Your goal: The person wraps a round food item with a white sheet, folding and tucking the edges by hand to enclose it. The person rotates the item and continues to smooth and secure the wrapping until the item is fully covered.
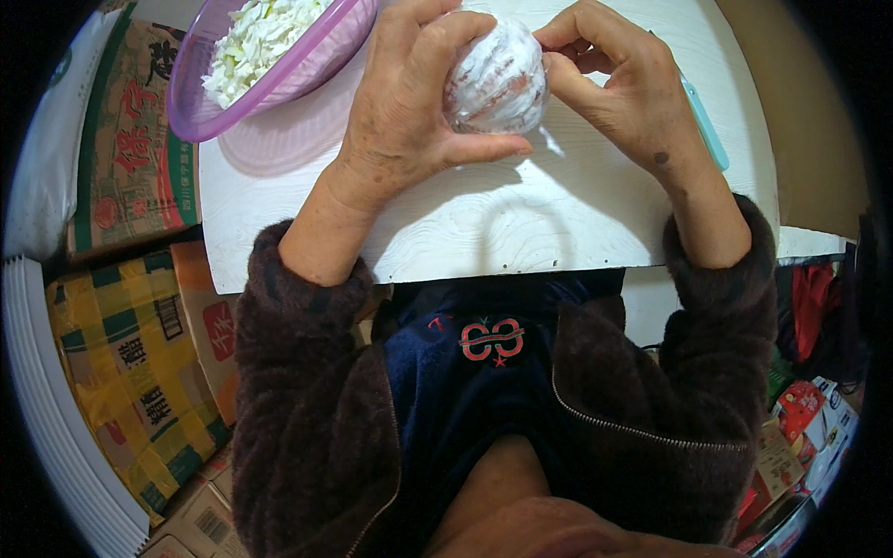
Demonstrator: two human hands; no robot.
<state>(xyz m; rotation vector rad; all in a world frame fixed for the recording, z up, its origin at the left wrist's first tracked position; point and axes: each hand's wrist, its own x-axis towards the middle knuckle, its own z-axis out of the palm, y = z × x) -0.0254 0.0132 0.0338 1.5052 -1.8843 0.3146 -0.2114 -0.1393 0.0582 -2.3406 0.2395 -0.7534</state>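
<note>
A round, whitish fruit, probably a peeled pomelo or similar citrus with reddish streaks under white pith (497, 80), is in my left hand (411, 104), fingers over its far side and thumb along its near side. At its right edge, my right hand (621, 84) pinches with thumb and forefinger; whether a bit of pith is between them cannot be told. A thin white strand (551, 139) hangs below the fruit. To the left stands a purple plastic basket (254, 91) with torn white pieces of peel or pith (261, 45). A knife with a light turquoise handle (706, 125) lies right of my right wrist.
The white wood-grain table (446, 230) ends close to my body. Printed cardboard boxes (132, 132) and a yellow-taped box (132, 370) stand at the left. A brown cardboard panel (809, 125) rises along the right side, with packages (802, 425) lower right.
</note>
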